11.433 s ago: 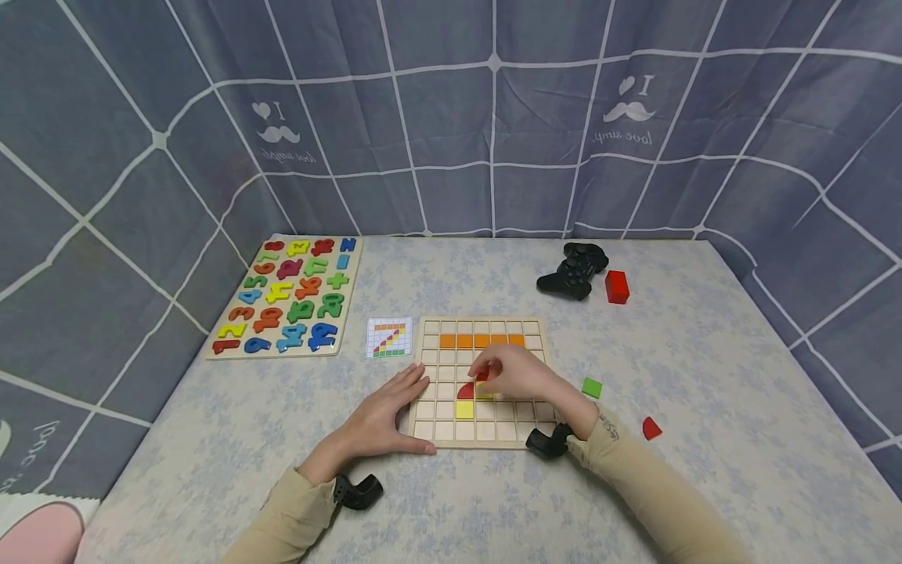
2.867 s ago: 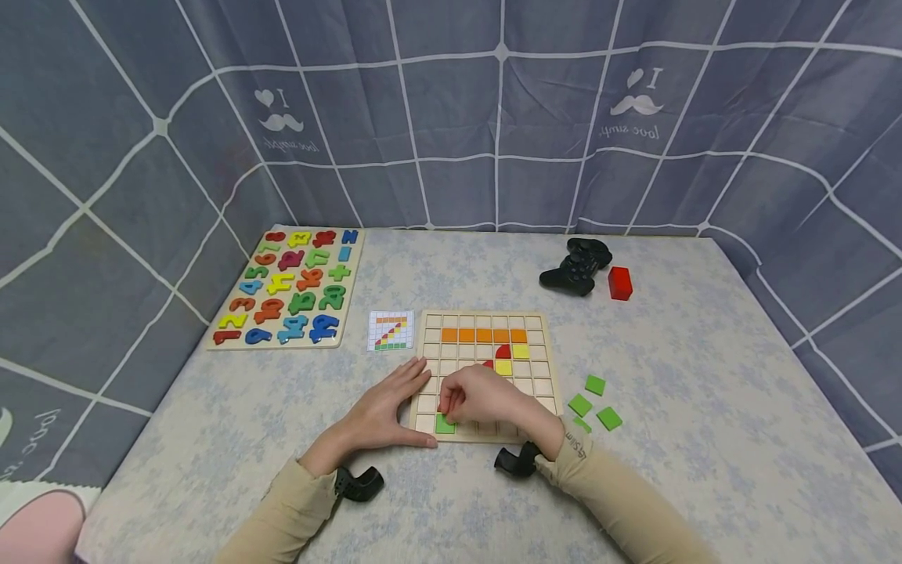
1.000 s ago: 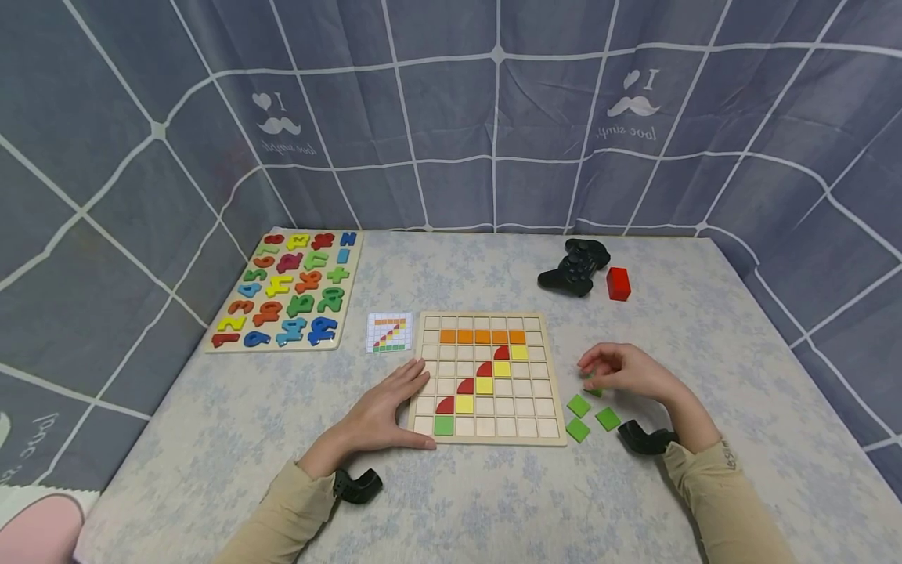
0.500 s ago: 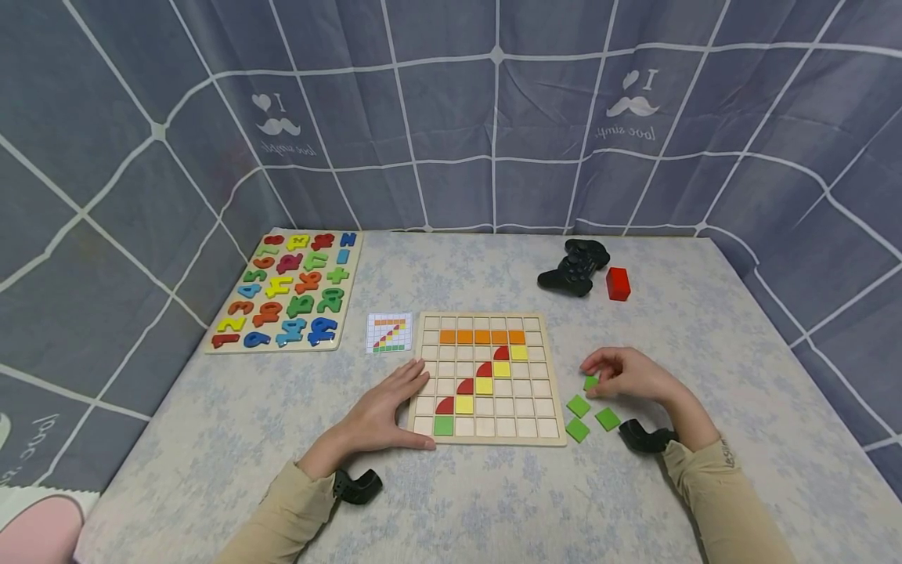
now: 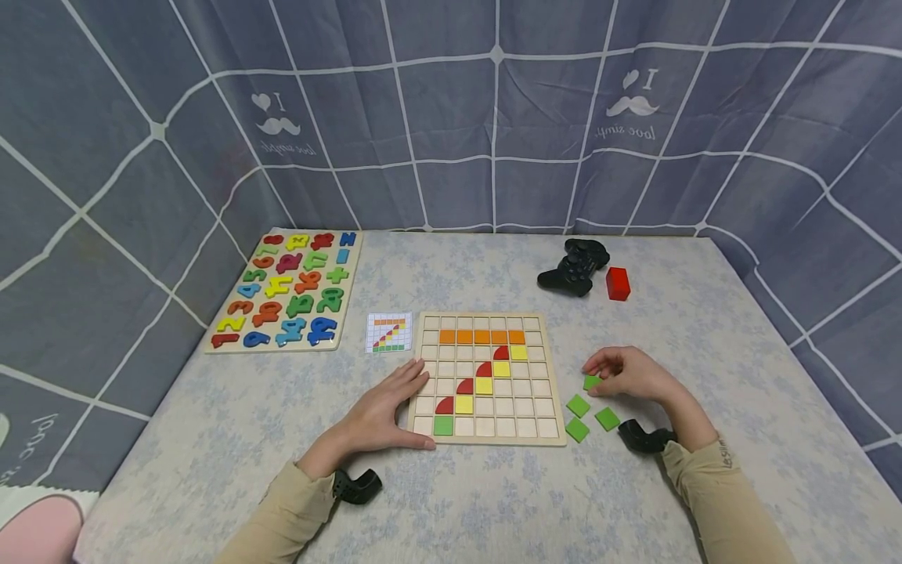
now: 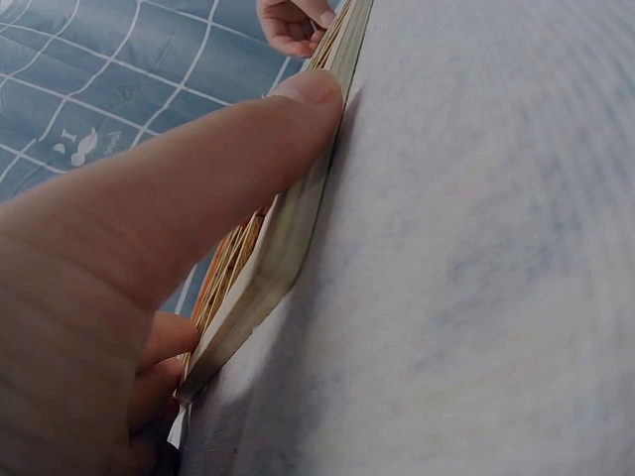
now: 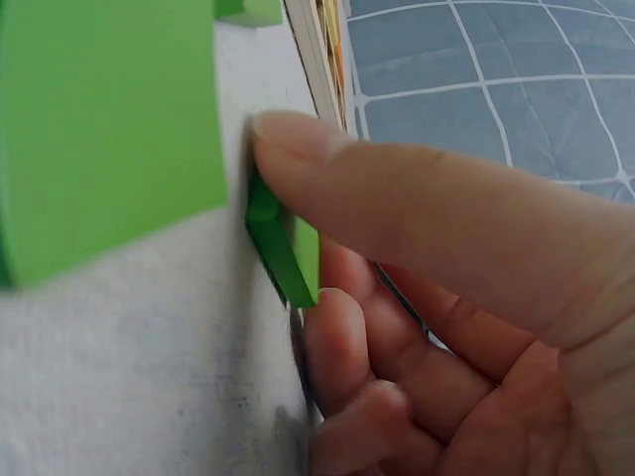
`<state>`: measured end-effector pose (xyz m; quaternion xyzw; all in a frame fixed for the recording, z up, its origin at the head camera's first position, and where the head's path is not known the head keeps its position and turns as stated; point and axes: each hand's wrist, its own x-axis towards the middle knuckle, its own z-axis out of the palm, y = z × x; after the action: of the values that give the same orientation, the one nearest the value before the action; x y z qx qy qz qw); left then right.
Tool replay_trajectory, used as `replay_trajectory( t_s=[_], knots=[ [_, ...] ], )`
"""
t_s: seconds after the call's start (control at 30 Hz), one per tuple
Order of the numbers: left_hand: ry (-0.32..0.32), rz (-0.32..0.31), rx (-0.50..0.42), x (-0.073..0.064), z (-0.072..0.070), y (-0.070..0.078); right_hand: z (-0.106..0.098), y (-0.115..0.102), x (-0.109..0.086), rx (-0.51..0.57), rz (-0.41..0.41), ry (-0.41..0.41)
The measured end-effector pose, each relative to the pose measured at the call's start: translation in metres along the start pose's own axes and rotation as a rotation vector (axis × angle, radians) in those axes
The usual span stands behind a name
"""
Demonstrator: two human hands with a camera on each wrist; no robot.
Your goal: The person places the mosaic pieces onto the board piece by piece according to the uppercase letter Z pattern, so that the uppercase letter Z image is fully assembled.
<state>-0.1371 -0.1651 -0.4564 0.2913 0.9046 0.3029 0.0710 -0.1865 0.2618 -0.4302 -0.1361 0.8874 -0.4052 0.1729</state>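
My left hand (image 5: 384,415) rests with fingers spread along the left side of the wooden grid board (image 5: 493,441), thumb at its near edge. Set in the board are a row of orange tiles (image 5: 482,337), a diagonal of yellow squares (image 5: 484,385) and red quarter-circles (image 5: 465,386), and one green square (image 5: 443,425) low on the left. Right of the board, my right hand (image 5: 630,374) pinches a green square tile (image 7: 308,253) between thumb and fingers, low at the tabletop. Three more green tiles (image 5: 578,405) lie just in front of that hand.
A small pattern card (image 5: 389,333) lies left of the board. Farther left is a number puzzle board (image 5: 331,329). A black game controller (image 5: 574,268) and a red block (image 5: 618,284) stand at the back right. Patterned curtains (image 5: 451,141) close off the table's back and sides.
Over the whole span, the diagonal gained red and yellow pieces, and a green tile was set low on the board. My right hand then moved right to the loose green tiles. The left stayed put.
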Motion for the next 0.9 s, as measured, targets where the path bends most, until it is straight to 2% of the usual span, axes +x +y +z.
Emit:
replay_trajectory(
  t_s=[0.33,0.57,0.73,0.9],
  knots=[
    [0.0,0.001,0.002,0.0,-0.001,-0.001,0.007,-0.005,0.005,-0.034,-0.002,0.066],
    [0.002,0.0,0.009,0.0,-0.001,-0.001,0.025,-0.025,0.013,-0.007,-0.059,0.142],
    [0.0,0.002,0.007,0.0,-0.001,-0.001,0.045,-0.049,0.018,0.039,-0.105,0.07],
    [-0.001,0.007,0.002,0.0,0.0,-0.001,0.063,-0.071,0.022,0.002,-0.216,-0.054]
  ],
)
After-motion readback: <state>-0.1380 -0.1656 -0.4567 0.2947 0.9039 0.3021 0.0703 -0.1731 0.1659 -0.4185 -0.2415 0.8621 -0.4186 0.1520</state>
